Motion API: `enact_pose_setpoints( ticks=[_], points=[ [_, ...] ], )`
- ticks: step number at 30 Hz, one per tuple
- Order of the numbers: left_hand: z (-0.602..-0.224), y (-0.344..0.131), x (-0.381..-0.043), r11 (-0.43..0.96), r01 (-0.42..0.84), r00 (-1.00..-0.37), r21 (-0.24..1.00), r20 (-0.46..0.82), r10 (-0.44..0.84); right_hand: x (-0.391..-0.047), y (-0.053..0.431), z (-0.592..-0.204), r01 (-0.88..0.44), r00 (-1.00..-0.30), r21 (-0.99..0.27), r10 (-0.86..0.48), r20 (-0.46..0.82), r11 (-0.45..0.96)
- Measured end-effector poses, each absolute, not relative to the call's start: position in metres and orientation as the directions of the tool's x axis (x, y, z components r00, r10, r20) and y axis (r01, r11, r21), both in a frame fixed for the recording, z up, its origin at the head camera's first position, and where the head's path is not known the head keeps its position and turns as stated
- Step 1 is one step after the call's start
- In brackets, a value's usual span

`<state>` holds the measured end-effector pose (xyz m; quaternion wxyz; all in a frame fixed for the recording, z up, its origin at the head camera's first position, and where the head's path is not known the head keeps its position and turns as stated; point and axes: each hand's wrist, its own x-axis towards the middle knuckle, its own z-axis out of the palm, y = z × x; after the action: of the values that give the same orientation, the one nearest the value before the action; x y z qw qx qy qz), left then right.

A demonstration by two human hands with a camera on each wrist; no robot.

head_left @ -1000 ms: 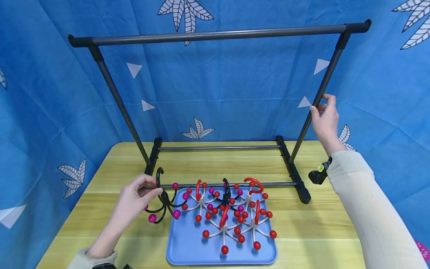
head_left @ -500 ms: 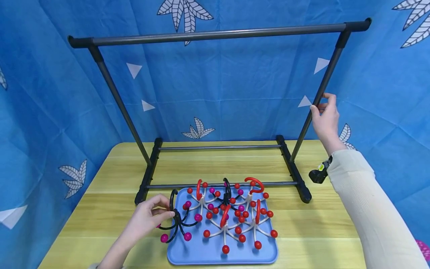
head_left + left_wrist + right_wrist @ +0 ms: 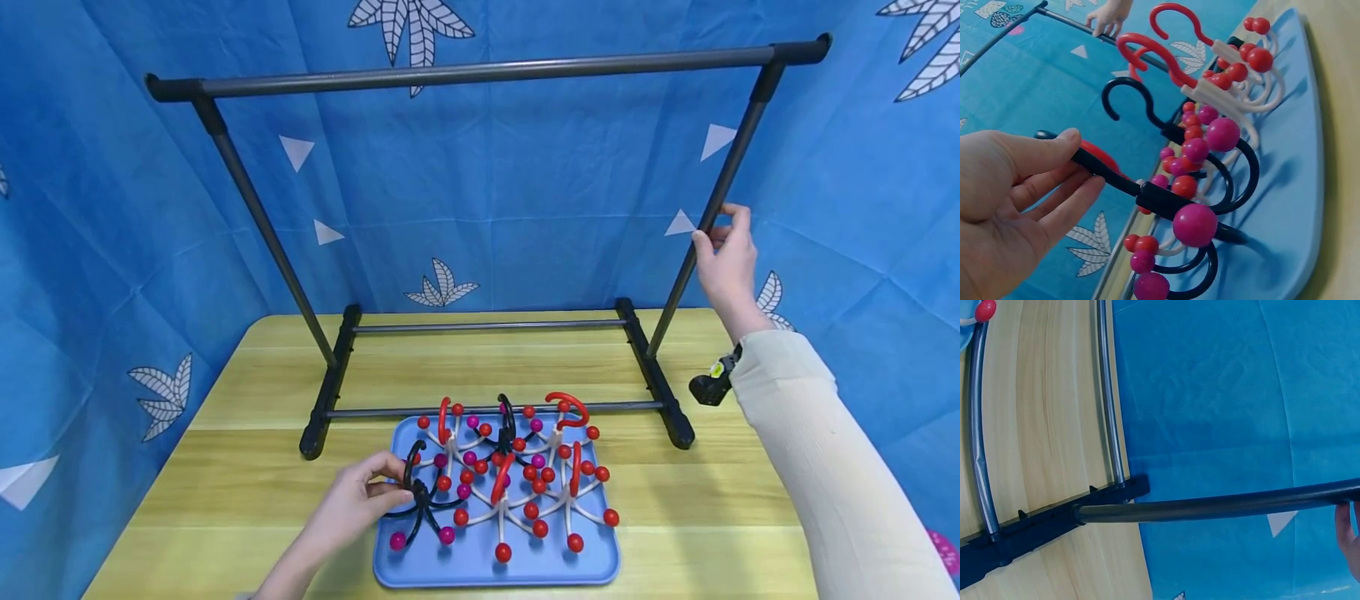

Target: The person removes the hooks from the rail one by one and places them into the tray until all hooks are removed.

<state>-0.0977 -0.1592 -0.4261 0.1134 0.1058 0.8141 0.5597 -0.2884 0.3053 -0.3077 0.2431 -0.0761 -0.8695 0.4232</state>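
Observation:
My left hand (image 3: 360, 504) pinches the hook stem of a black multi-arm hanger (image 3: 422, 493) with pink ball tips. The hanger is upright over the left part of a blue tray (image 3: 540, 575); whether its arms touch the tray I cannot tell. In the left wrist view, thumb and fingers hold the black hook (image 3: 1113, 178). Another black hanger (image 3: 506, 442) stands at the tray's back, among several white hangers (image 3: 501, 504) with red hooks and red balls. My right hand (image 3: 729, 258) grips the right post (image 3: 678, 287) of a dark garment rack, thumb in front.
The rack's top bar (image 3: 480, 73) spans high above the table (image 3: 225, 483). Its lower front rail (image 3: 360, 413) runs just behind the tray, and black feet (image 3: 667, 408) stand at both sides. A blue patterned curtain (image 3: 487, 167) hangs behind.
My left hand has carried the black hanger rightward and toward me, from beside the tray to over its left part. The right hand stays on the post.

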Motion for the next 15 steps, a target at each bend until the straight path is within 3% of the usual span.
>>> enact_pose_setpoints(
  ticks=[7,15],
  points=[
    [-0.4283,-0.1566,-0.0946,0.349,0.064,-0.929,0.935,-0.072,0.364,-0.2896,0.3035,-0.3060,-0.067,-0.872,-0.775,0.341,0.352,0.628],
    [-0.4260,-0.1608,-0.0968,0.479,0.155,-0.897,0.864,-0.079,0.435,-0.2863,0.3037,-0.3078,-0.071,-0.873,-0.798,0.350,0.340,0.599]
  ],
)
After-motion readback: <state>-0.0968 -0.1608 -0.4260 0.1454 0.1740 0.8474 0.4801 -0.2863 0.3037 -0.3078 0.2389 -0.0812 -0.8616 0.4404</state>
